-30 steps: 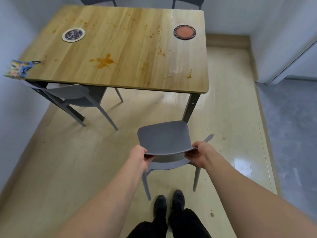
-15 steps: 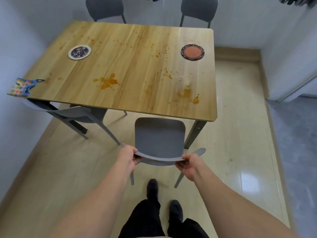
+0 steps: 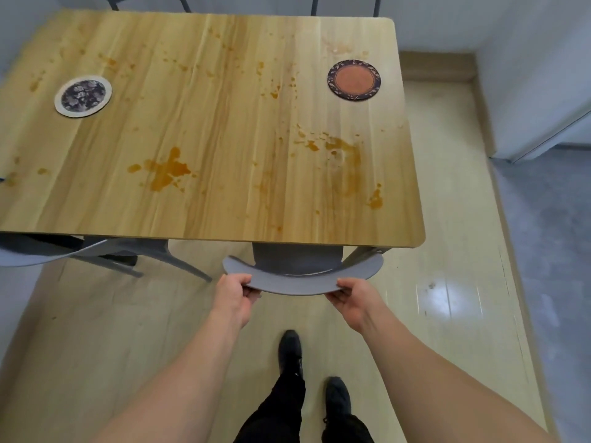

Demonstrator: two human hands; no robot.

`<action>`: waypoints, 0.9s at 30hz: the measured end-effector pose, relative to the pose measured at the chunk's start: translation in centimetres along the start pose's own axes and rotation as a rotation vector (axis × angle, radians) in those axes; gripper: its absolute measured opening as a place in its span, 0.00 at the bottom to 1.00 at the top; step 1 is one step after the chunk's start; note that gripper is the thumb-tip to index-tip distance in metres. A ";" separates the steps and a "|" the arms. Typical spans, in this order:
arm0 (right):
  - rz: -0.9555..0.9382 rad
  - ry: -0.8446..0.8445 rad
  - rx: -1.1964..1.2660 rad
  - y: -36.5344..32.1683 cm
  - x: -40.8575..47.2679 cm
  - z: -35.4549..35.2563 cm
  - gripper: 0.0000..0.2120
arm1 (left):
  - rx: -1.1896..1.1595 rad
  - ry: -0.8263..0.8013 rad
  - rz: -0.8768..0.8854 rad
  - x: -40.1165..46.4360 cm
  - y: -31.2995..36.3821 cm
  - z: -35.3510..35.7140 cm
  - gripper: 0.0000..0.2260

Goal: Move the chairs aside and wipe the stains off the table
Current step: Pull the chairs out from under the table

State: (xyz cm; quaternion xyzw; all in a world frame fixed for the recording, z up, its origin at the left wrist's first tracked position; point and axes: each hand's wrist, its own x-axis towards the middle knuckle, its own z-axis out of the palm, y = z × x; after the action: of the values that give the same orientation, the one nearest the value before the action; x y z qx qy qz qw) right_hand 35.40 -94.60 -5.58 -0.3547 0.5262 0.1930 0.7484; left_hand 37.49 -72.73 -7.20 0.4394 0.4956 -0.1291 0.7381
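A: Pale floor (image 3: 96,330), white walls; a wooden worktop (image 3: 224,123) is seen from above, spattered with orange stains (image 3: 164,172). Two coasters are noted: one dark with a white rim (image 3: 83,96) at far left, one red (image 3: 354,79) at far right.

B: Chair position?

A: A grey chair (image 3: 300,276) is tucked at the near right edge, seat mostly hidden under the worktop, backrest just outside it. A second chair (image 3: 96,251) is partly visible under the near left edge. Two more chair backs are only glimpsed at the far side.

B: Hands?

A: The backrest is held at both ends. The left hand (image 3: 235,297) is curled round the left end, the right hand (image 3: 353,300) round the right end, fingers wrapped under the rim.

B: Step?

A: Chair-moving is judged to be in hand; wiping is not yet begun, stains untouched. No cloth is visible.

B: Next?

A: The chair likely needs to be drawn out clear of the edge and set aside. Care is called for near the worktop leg (image 3: 359,254) at right, which could be caught.
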 end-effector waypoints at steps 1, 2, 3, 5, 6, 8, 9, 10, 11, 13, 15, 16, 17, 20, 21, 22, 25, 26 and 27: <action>0.009 -0.008 0.008 -0.2 0.5 0.3 0.10 | -0.006 -0.010 -0.002 0.6 0.2 0.4 0.11; 0.027 -0.013 0.009 -0.4 1.2 0.6 0.09 | -0.015 -0.015 -0.007 1.3 0.4 0.7 0.11; 0.044 -0.020 -0.004 -0.6 1.6 0.8 0.08 | -0.020 -0.013 -0.013 1.7 0.6 0.8 0.10; 0.087 -0.041 -0.091 -0.9 2.6 1.1 0.09 | -0.017 0.021 -0.034 2.8 1.0 0.6 0.11; 0.112 -0.049 -0.149 -1.0 2.8 1.2 0.09 | -0.005 0.045 -0.045 3.4 1.1 0.4 0.13; 0.155 -0.059 -0.264 -1.1 2.8 1.0 0.06 | 0.071 0.112 -0.061 4.1 1.4 0.3 0.18; 0.168 -0.061 -0.334 -1.4 2.5 0.9 0.05 | 0.109 0.159 -0.063 4.0 1.6 0.8 0.19; 0.175 -0.071 -0.415 -1.7 2.3 0.7 0.07 | 0.140 0.219 -0.057 3.7 1.9 1.6 0.19; 0.182 -0.089 -0.518 -2.3 1.9 0.3 0.10 | 0.178 0.305 -0.042 3.2 2.1 2.6 0.20; 0.180 -0.131 -0.747 -4.3 1.0 -1.1 0.14 | 0.278 0.485 0.013 1.4 2.7 5.5 0.22; 0.147 -0.129 -0.911 -7.0 0.2 -2.5 0.17 | 0.458 0.590 0.068 -0.7 2.9 8.1 0.26; 0.111 -0.112 -0.949 -8.6 -0.3 -3.1 0.17 | 0.581 0.612 0.091 -1.7 2.7 9.2 0.29; 0.068 -0.086 -0.963 -10.3 -0.8 -3.7 0.17 | 0.708 0.616 0.119 -2.7 2.3 10.5 0.30; -0.063 -0.025 -0.924 -15.8 -1.9 -6.2 0.16 | 0.987 0.504 0.267 -5.9 0.2 15.9 0.29; -0.098 -0.020 -0.919 -17.6 -2.2 -7.3 0.15 | 1.034 0.438 0.326 -7.0 -0.6 18.2 0.28; -0.130 -0.022 -0.935 -19.5 -2.3 -8.6 0.15 | 1.064 0.367 0.373 -8.0 -1.4 20.9 0.27; -0.203 -0.036 -0.986 -24.5 -2.5 -11.9 0.13 | 1.066 0.167 0.431 -10.3 -3.5 28.5 0.26; -0.249 -0.031 -0.992 -26.5 -2.5 -13.0 0.13 | 1.024 0.103 0.428 -11.3 -4.2 31.2 0.26; -0.303 -0.029 -0.989 -28.3 -2.5 -14.0 0.15 | 0.979 0.045 0.426 -12.2 -4.9 33.5 0.26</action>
State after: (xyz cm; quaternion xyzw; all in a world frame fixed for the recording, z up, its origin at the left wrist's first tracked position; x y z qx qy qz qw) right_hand 44.11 -123.70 3.28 -0.7358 0.3044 0.3129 0.5178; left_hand 49.36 -104.60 4.65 0.8258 0.2928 -0.1831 0.4459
